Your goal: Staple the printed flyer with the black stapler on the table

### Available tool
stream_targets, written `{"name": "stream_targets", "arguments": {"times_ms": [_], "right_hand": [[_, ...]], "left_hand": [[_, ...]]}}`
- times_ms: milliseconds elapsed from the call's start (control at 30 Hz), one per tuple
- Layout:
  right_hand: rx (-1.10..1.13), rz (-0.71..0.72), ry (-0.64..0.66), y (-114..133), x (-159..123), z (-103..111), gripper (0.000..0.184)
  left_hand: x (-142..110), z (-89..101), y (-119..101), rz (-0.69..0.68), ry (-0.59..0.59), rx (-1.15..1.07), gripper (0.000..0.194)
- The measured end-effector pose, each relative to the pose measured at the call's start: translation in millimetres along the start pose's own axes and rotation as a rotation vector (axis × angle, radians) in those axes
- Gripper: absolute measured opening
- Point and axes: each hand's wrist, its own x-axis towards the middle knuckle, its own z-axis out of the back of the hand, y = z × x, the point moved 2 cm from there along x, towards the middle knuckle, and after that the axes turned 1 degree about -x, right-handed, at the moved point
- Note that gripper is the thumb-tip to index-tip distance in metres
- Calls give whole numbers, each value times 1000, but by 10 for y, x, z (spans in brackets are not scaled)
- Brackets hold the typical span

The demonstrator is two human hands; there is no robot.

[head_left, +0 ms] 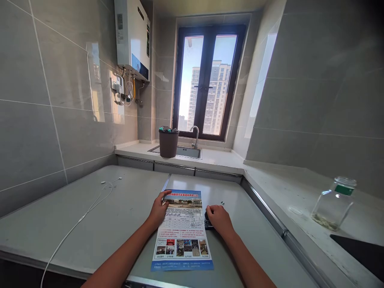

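A printed flyer (183, 236) with a blue border and small photos lies flat on the grey table (120, 216) in front of me. My left hand (158, 210) rests on the flyer's left edge near the top, thumb on the paper, fingers bent. My right hand (219, 219) sits at the flyer's right edge, curled over a small dark object (207, 221) that is mostly hidden under the fingers. I cannot make out what that object is.
White wired earphones (90, 208) trail across the table's left side. A glass jar (333, 204) stands on the right counter beside a round lid (295, 210). A brown bin (168, 142), sink and tap (195, 136) sit below the window. A water heater (133, 36) hangs on the left wall.
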Motion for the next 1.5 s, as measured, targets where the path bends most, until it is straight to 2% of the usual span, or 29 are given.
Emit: {"name": "stream_targets", "arguments": {"times_ms": [400, 733, 1067, 1200, 1300, 1433, 1500], "right_hand": [[-84, -40, 0, 58, -11, -38, 47], [-31, -7, -5, 19, -3, -11, 48], [40, 30, -2, 27, -7, -62, 50], [144, 123, 14, 95, -18, -83, 54], [275, 259, 93, 162, -51, 12, 55], [423, 499, 308, 219, -137, 236, 27], [440, 552, 361, 236, -172, 298, 20]], "left_hand": [[13, 29, 38, -47, -44, 65, 54], [-2, 21, 25, -12, -38, 21, 54], [14, 17, 62, -56, -54, 72, 51], [5, 8, 60, -55, -58, 60, 53], [-4, 9, 50, -49, -82, 55, 55], [-17, 10, 29, -48, -110, 66, 55], [-21, 9, 26, -49, -119, 81, 54]]}}
